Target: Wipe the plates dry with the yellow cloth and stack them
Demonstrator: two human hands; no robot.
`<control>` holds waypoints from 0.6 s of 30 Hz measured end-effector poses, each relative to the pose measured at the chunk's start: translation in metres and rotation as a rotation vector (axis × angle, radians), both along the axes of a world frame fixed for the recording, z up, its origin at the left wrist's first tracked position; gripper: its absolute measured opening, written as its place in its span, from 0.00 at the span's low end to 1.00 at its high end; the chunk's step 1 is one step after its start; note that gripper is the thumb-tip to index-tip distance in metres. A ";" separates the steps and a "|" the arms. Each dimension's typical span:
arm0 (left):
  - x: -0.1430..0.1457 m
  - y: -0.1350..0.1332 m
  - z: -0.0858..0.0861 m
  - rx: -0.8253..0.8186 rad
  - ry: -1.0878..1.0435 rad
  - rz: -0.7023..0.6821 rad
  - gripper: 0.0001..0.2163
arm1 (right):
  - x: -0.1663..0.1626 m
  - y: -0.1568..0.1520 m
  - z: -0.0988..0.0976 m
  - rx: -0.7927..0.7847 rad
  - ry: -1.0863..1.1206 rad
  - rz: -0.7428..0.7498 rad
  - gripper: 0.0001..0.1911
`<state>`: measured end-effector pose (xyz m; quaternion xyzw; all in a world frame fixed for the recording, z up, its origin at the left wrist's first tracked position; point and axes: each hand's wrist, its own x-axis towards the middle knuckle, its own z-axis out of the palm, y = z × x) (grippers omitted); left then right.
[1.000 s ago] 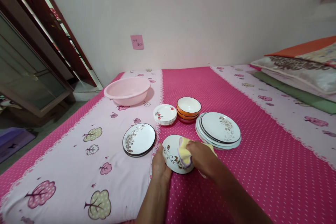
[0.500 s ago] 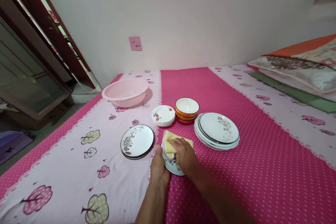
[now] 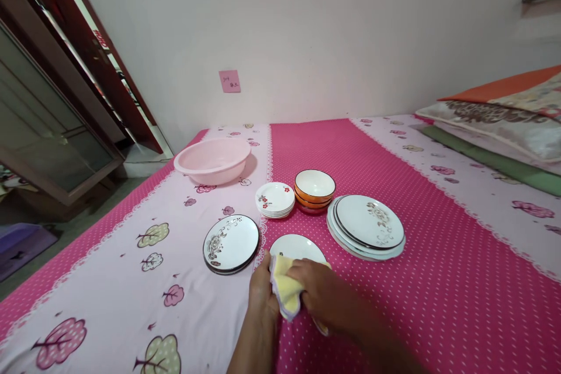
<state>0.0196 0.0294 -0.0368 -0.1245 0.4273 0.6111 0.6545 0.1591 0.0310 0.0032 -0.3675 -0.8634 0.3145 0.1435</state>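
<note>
A white plate with a dark floral pattern point(image 3: 297, 246) lies on the pink bedsheet in front of me. My left hand point(image 3: 262, 291) grips its near left edge. My right hand point(image 3: 319, 294) presses a yellow cloth point(image 3: 286, 290) onto the near part of the plate, fingers closed on the cloth. Much of the plate is hidden under the cloth and hands.
A similar plate point(image 3: 231, 243) lies to the left. A stack of larger plates point(image 3: 367, 226) sits to the right, with orange bowls point(image 3: 314, 188) and small saucers point(image 3: 274, 199) behind. A pink basin point(image 3: 212, 159) stands far left. Pillows point(image 3: 508, 123) lie at the right.
The cloth under my right hand swept from the plate's right side to its far left, then back to the near edge. My left hand stayed on the plate.
</note>
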 end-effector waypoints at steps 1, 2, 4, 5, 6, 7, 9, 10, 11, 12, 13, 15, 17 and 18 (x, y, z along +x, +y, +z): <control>0.000 -0.001 0.000 0.006 -0.005 -0.005 0.15 | -0.008 0.000 -0.003 0.037 0.007 -0.013 0.13; 0.000 -0.001 -0.001 0.017 -0.003 0.000 0.15 | -0.016 0.002 -0.007 0.072 -0.007 -0.037 0.14; 0.002 -0.001 -0.003 0.043 0.021 0.039 0.14 | -0.028 0.008 -0.016 0.128 -0.048 -0.103 0.18; 0.003 -0.001 -0.004 0.053 0.035 0.059 0.14 | -0.031 0.013 -0.020 0.141 -0.065 -0.131 0.20; 0.005 -0.001 -0.005 0.061 0.046 0.073 0.13 | -0.033 0.017 -0.023 0.149 -0.082 -0.161 0.23; 0.007 0.000 -0.006 0.067 0.052 0.079 0.13 | -0.032 0.022 -0.025 0.158 -0.104 -0.193 0.24; 0.009 0.000 -0.007 0.072 0.052 0.069 0.14 | -0.026 0.031 -0.027 0.165 -0.165 -0.257 0.27; 0.010 0.001 -0.007 0.071 0.049 0.060 0.15 | -0.022 0.035 -0.026 0.162 -0.202 -0.282 0.27; 0.010 0.001 -0.006 0.067 0.047 0.052 0.16 | -0.017 0.038 -0.025 0.157 -0.241 -0.299 0.27; 0.009 0.001 -0.006 0.059 0.046 0.047 0.17 | -0.012 0.040 -0.022 0.148 -0.279 -0.305 0.26; 0.008 0.002 -0.005 0.051 0.045 0.043 0.17 | -0.007 0.040 -0.018 0.138 -0.312 -0.300 0.25; 0.005 0.003 -0.004 0.037 0.041 0.038 0.19 | 0.002 0.037 -0.010 0.111 -0.359 -0.263 0.21; 0.001 0.004 -0.002 0.025 0.034 0.031 0.20 | 0.008 0.026 -0.002 0.086 -0.367 -0.199 0.19; -0.001 0.004 -0.001 0.022 0.029 0.025 0.21 | 0.010 0.020 0.000 0.078 -0.351 -0.155 0.19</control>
